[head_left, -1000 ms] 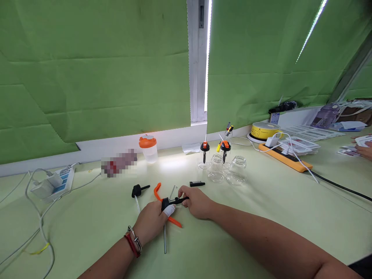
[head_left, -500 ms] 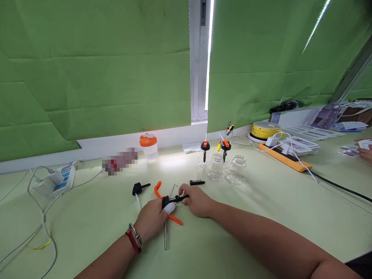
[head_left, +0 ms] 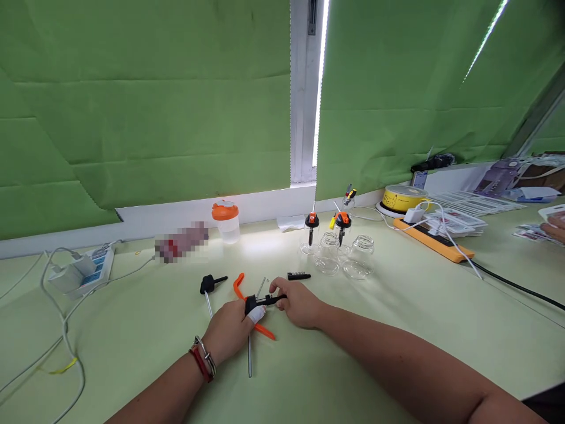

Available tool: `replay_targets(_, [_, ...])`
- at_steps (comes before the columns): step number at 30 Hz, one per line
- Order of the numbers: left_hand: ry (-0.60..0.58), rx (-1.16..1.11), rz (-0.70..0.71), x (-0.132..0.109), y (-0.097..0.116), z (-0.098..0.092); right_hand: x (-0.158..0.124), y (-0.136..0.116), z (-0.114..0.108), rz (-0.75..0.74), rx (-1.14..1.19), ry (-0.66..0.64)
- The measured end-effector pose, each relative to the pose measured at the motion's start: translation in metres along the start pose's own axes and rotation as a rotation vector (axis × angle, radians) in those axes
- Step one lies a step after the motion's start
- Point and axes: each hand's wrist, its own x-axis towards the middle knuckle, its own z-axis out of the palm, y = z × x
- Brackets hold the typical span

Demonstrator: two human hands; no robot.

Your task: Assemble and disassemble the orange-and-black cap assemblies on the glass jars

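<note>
My left hand [head_left: 229, 333], with a white bandage on the thumb, is closed on a small black part [head_left: 260, 302] with a metal rod [head_left: 249, 356] running down from it toward me. My right hand [head_left: 298, 301] pinches the other end of the same black part. An orange curved handle [head_left: 247, 306] lies on the table under my hands. A black knob on a metal pin [head_left: 207, 287] lies to the left, and a short black toothed piece [head_left: 299, 275] lies just beyond my right hand.
Several clear glass jars [head_left: 358, 258], two with orange-and-black tops, stand behind. An orange-lidded cup [head_left: 226, 221] sits near the wall. A power strip [head_left: 83, 271] with cables is at left, an orange power strip [head_left: 435, 238] at right. Another person's hand [head_left: 555, 227] is at far right.
Nothing has changed apart from a slight shift of the view; both hands stay on the black part.
</note>
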Motion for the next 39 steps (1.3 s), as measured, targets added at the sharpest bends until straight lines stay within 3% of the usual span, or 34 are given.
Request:
replay_targets(30, [-0.009, 0.024, -0.026, 0.000, 0.000, -0.001, -0.001, 0.001, -0.004, 0.011, 0.010, 0.012])
replay_targets(36, [-0.009, -0.013, -0.035, -0.002, 0.000, -0.002, -0.009, 0.011, -0.029, 0.021, 0.062, -0.049])
replay_targets(39, [-0.040, -0.040, -0.011, -0.003, 0.000, -0.004, -0.011, 0.015, -0.049, 0.046, -0.004, -0.010])
